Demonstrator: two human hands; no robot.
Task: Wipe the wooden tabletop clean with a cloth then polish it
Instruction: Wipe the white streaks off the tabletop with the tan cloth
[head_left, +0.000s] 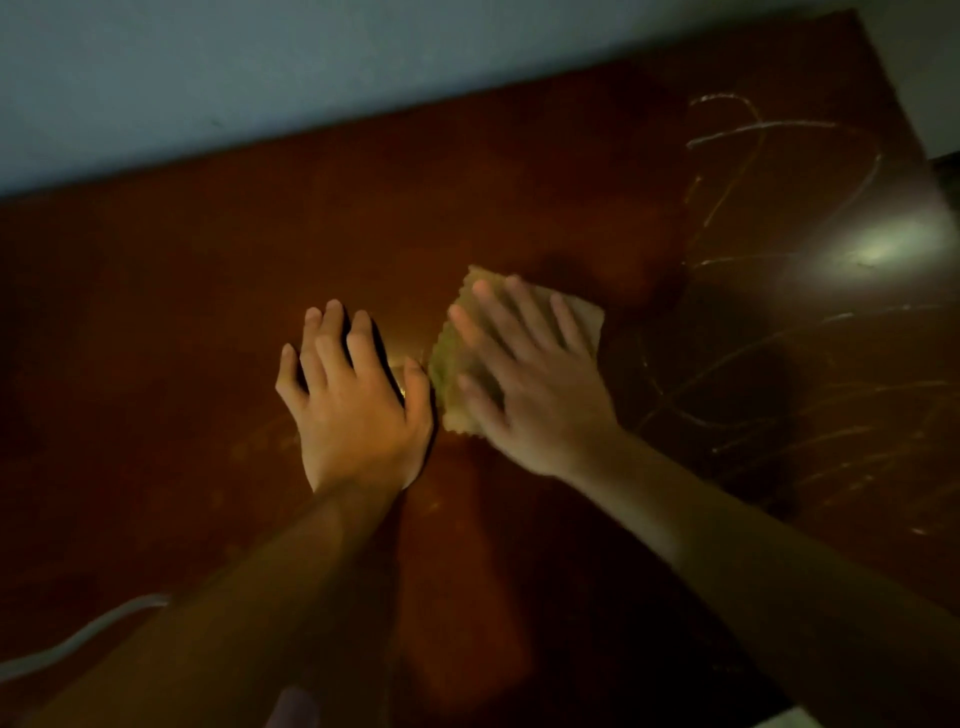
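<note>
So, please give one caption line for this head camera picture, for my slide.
Right hand presses a yellow cloth on the wooden tabletop; left hand rests flat beside it.

right hand (524, 379): motion-blurred; finger outlines smeared.
cloth (584, 322): middle hidden under the right hand; only edges and corners show; weave unreadable.
tabletop (182, 312): cut off by the left, right and bottom edges; near part lost in shadow.
cable (78, 639): pale, cut off at the left edge.
forearms: run out past the bottom edge.
</note>
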